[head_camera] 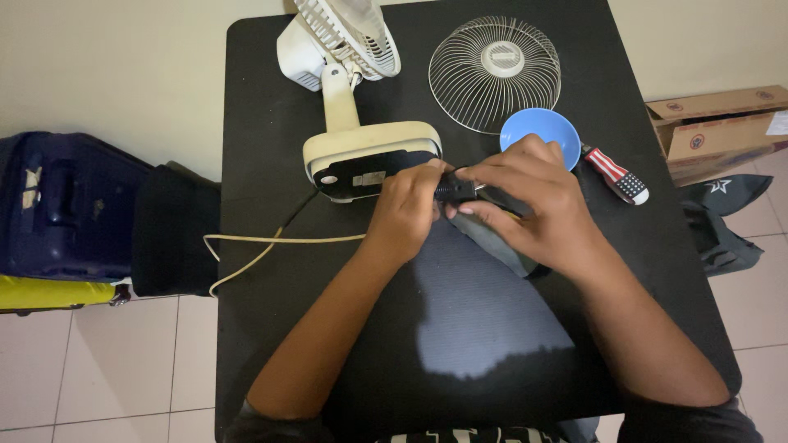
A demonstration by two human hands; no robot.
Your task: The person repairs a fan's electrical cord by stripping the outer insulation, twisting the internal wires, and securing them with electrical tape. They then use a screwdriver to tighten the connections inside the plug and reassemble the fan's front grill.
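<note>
Black plug (454, 189): lying mid-table (263, 98), long axis left-right, just right of fan base (369, 160). Left hand (404, 213) and right hand (525, 201) both pinching it, grips narrow; neither nearer.

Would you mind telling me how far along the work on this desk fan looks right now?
Done: the wire guard is off and lies flat on the black table, beside the fan, which lies on its side. In hand: the left hand and right hand together grip a small black part at the fan's base. Left: the guard is not back on; the screwdriver lies by the blue bowl.
</note>
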